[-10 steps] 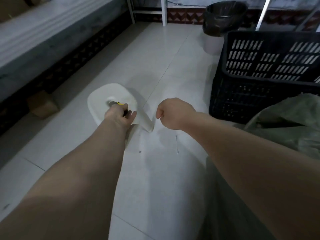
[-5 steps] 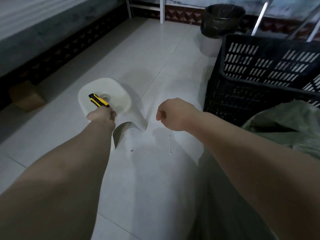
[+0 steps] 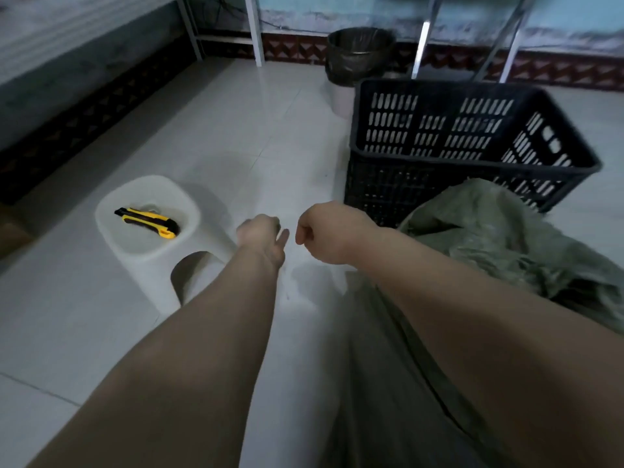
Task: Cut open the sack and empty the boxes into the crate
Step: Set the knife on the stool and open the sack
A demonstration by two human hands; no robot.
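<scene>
From the hands, the black slotted crate (image 3: pixel 422 184) stands at two o'clock, and the green sack (image 3: pixel 489 238) slumps against it at four. A yellow utility knife (image 3: pixel 147 221) lies on a white stool (image 3: pixel 135 255) at nine, and a lined bin (image 3: pixel 358 52) is at twelve. The left hand (image 3: pixel 261 234), blurred, is loosely curled and empty. The right hand (image 3: pixel 329 233) is a bare fist.
</scene>
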